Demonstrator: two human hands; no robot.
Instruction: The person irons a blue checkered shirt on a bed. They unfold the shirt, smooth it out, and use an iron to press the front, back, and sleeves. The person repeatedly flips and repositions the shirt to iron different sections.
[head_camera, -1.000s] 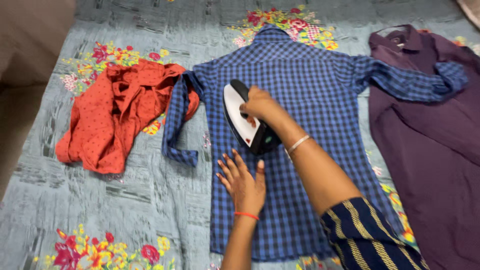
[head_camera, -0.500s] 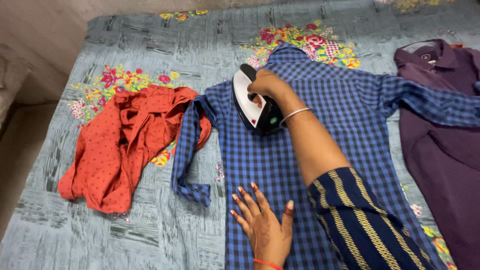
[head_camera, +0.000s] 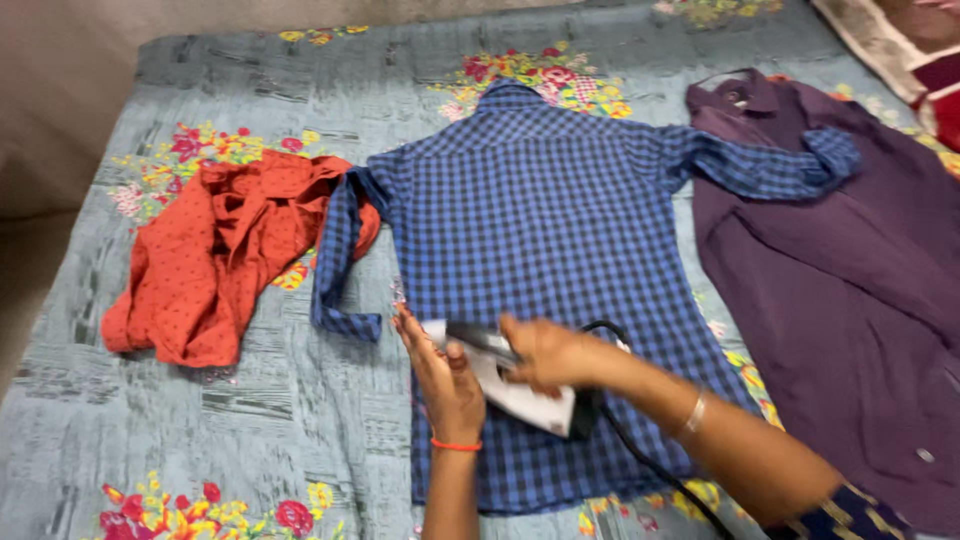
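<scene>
A blue checked shirt (head_camera: 540, 210) lies spread back-up on a grey floral bedsheet (head_camera: 300, 400). My right hand (head_camera: 545, 355) grips the handle of a black and white electric iron (head_camera: 510, 385), which rests on the shirt's lower left part. A black cord (head_camera: 650, 470) trails from the iron toward the bottom edge. My left hand (head_camera: 440, 370) lies flat on the shirt at its left edge, touching the iron's nose. An orange thread band sits on that wrist, a metal bangle on the right one.
A crumpled red dotted shirt (head_camera: 225, 250) lies to the left, under the blue shirt's left sleeve (head_camera: 335, 260). A dark purple shirt (head_camera: 840, 260) is spread on the right, with the blue shirt's other sleeve over it. A patterned cloth (head_camera: 900, 40) shows top right.
My right hand has pulled the iron from the shirt's left shoulder down to its lower left part. The left hand has shifted left to the shirt's edge beside the iron.
</scene>
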